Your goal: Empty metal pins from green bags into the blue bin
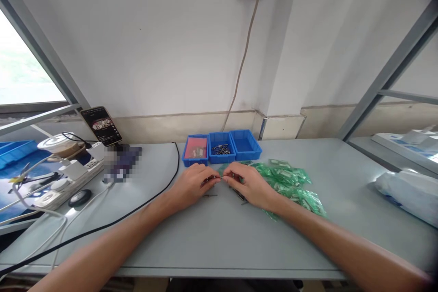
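My left hand and my right hand meet fingertip to fingertip over the grey table, just in front of three blue bins. Both pinch a small thin metal part between them; it is too small to name. A dark pin lies on the table under my left hand. Another dark pin lies partly under my right hand. A heap of small green plastic bags spreads to the right of my right hand and under its wrist.
The left blue bin holds pink material, the middle bin dark metal pins, the right bin looks bare. A phone, power strip and black cable lie left. A white bag sits right.
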Demonstrator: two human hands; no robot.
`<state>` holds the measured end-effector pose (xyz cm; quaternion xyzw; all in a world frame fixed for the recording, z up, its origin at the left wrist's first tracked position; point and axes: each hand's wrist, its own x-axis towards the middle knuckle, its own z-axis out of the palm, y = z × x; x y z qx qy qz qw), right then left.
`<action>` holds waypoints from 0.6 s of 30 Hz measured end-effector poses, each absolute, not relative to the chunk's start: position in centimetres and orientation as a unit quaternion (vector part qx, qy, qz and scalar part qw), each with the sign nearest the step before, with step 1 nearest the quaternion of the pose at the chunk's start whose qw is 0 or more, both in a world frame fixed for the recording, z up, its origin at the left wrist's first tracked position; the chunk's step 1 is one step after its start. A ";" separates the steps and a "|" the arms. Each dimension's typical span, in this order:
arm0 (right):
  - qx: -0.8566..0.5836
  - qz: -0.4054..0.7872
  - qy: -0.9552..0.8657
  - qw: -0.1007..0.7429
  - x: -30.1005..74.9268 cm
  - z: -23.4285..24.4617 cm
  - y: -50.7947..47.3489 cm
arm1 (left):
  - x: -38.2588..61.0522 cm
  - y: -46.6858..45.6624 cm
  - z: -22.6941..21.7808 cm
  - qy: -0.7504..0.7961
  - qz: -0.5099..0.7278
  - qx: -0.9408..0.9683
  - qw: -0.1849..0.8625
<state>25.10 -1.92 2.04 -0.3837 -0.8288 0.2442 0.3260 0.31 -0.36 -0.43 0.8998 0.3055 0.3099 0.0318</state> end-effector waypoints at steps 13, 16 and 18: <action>-0.462 0.235 -0.740 0.429 26.1 2.0 -1.2 | -1.7 0.6 1.7 0.346 0.221 0.907 0.091; -0.462 0.235 -0.743 0.423 25.9 1.8 -1.3 | -1.7 0.2 2.1 0.348 0.186 0.912 0.113; -0.458 0.232 -0.748 0.421 25.9 1.9 -1.4 | -1.8 0.2 2.3 0.347 0.177 0.913 0.119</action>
